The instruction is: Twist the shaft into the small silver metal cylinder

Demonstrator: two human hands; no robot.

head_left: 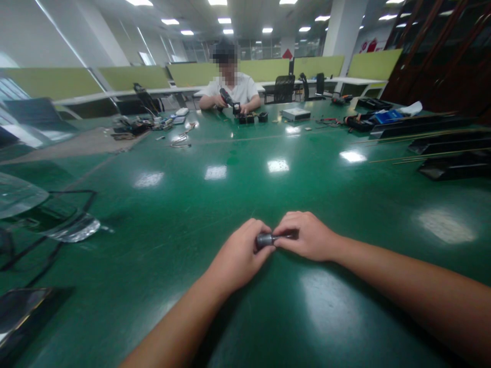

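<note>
Bare forearms (180, 327) cross the lower frame. At lower centre, the left hand (240, 253) grips a dark cylinder (264, 240); the right hand's (307, 235) fingers pinch the thin shaft (283, 236) to its right, long axis running left-right over the worktop (184, 194).

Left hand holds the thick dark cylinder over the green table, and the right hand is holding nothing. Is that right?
Not quite: the head view shows the right hand pinching the thin rod at the end of the dark cylinder. The rest stands.
</note>
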